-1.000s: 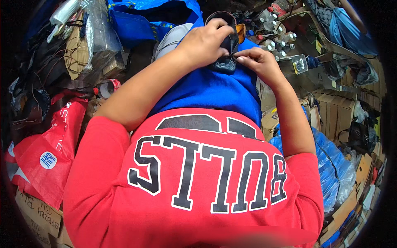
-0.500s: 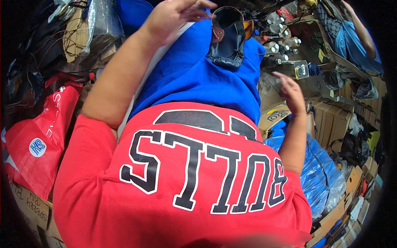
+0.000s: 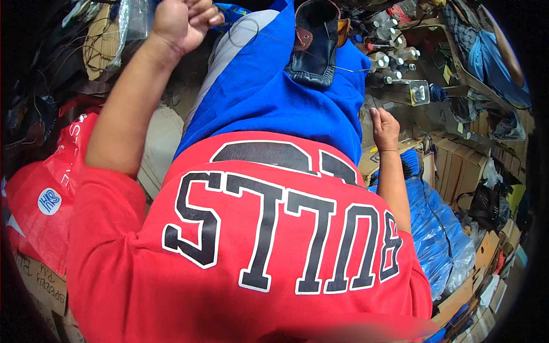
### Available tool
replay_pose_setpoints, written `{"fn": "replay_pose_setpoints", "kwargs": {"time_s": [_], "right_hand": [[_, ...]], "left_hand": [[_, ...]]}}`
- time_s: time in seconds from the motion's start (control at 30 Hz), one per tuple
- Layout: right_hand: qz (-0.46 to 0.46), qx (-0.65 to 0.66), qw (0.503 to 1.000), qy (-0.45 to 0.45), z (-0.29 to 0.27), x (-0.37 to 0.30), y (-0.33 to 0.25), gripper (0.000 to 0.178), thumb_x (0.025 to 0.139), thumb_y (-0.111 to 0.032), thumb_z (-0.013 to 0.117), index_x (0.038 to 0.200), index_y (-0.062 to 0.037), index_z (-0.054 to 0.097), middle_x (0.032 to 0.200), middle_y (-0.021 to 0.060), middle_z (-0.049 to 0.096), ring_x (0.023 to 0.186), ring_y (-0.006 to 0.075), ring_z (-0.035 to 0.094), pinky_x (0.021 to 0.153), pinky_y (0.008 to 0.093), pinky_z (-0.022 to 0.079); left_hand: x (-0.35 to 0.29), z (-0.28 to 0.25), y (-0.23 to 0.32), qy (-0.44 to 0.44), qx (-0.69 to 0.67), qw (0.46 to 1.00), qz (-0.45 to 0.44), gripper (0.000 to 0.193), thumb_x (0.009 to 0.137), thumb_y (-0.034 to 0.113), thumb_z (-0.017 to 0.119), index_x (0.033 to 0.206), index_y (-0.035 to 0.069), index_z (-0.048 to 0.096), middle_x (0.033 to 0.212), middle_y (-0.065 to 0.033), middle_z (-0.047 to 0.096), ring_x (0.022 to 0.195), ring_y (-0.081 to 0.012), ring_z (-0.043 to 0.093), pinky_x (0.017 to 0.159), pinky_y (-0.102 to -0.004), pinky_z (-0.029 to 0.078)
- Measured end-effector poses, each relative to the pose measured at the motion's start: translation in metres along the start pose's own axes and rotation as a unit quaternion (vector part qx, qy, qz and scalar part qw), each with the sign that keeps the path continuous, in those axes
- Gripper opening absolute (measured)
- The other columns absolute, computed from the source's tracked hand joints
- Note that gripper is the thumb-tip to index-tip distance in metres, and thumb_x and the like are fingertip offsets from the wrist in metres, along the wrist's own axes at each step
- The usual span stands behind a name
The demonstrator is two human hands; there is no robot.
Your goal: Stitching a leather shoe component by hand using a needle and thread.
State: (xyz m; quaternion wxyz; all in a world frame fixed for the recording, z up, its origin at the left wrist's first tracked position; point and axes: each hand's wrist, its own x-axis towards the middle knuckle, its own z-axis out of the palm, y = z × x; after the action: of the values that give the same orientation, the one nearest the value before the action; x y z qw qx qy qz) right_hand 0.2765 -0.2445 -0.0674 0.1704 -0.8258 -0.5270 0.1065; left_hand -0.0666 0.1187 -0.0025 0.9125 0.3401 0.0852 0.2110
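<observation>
Right hand (image 3: 385,130) loosely closed, thumb up; cannot tell whether thread (image 3: 353,70) is pinched. Black shoe (image 3: 312,62) on blue cloth (image 3: 257,94) over lap, beyond this hand and to its left, touching neither hand. Left hand (image 3: 186,26) farther out, left of shoe, fingers curled in, thread looping beside; grip on it unclear. Capped bottles (image 3: 380,59) right of shoe.

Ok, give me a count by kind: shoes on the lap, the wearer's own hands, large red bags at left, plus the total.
Black shoe: 1
Left hand and right hand: 2
Large red bag: 1
Total: 4
</observation>
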Motion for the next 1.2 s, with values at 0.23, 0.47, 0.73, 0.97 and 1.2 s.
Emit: {"fn": "replay_pose_setpoints", "kwargs": {"time_s": [0.23,0.47,0.73,0.97,1.2], "right_hand": [[0.276,0.476,0.834,-0.045,0.005,-0.015,0.009,0.042,0.094,-0.046,0.047,0.106,-0.0074,0.059,0.060,0.0036,0.048,0.055,0.0099,0.046,0.051,0.0244,0.037],[0.357,0.642,0.675,0.067,-0.001,-0.020,0.020,0.055,0.089,-0.054,0.050,0.124,-0.0110,0.049,0.077,0.0030,0.059,0.064,0.0117,0.053,0.060,0.0240,0.042],[0.360,0.390,0.846,0.045,-0.019,-0.025,-0.003,0.050,0.085,-0.052,0.055,0.117,-0.0139,0.062,0.118,0.0070,0.058,0.109,0.0208,0.049,0.096,0.0401,0.031],[0.132,0.410,0.899,0.081,-0.044,0.012,-0.073,0.031,0.089,-0.032,0.057,0.106,-0.0078,0.066,0.104,0.0055,0.063,0.095,0.0164,0.055,0.086,0.0260,0.039],[-0.015,0.165,0.977,-0.135,-0.061,0.063,-0.152,0.027,0.089,-0.025,0.059,0.084,0.0016,0.064,0.075,0.0059,0.057,0.070,0.0117,0.052,0.064,0.0269,0.041]], "left_hand": [[-0.017,-0.008,-0.001,0.315,0.406,0.857,-0.023,0.041,0.095,0.038,0.046,0.067,0.008,0.053,0.075,-0.0069,0.062,0.061,-0.0131,0.051,0.071,-0.0299,0.046],[0.048,0.063,-0.042,0.095,0.762,0.617,0.175,0.037,0.080,0.032,0.066,0.108,0.008,0.064,0.107,-0.0129,0.064,0.102,-0.0267,0.060,0.089,-0.0350,0.045],[0.127,0.121,-0.106,-0.033,0.836,0.547,-0.032,0.059,0.067,0.042,0.074,0.109,0.003,0.060,0.102,-0.0188,0.063,0.098,-0.0337,0.060,0.087,-0.0392,0.047],[0.117,0.089,-0.099,-0.153,0.645,0.740,-0.115,0.038,0.071,0.035,0.075,0.089,0.003,0.067,0.089,-0.0124,0.066,0.083,-0.0235,0.062,0.077,-0.0341,0.046],[0.110,0.079,-0.126,-0.164,0.625,0.762,0.035,0.033,0.074,0.032,0.074,0.085,0.003,0.064,0.087,-0.0096,0.054,0.087,-0.0231,0.055,0.077,-0.0332,0.043]]}}
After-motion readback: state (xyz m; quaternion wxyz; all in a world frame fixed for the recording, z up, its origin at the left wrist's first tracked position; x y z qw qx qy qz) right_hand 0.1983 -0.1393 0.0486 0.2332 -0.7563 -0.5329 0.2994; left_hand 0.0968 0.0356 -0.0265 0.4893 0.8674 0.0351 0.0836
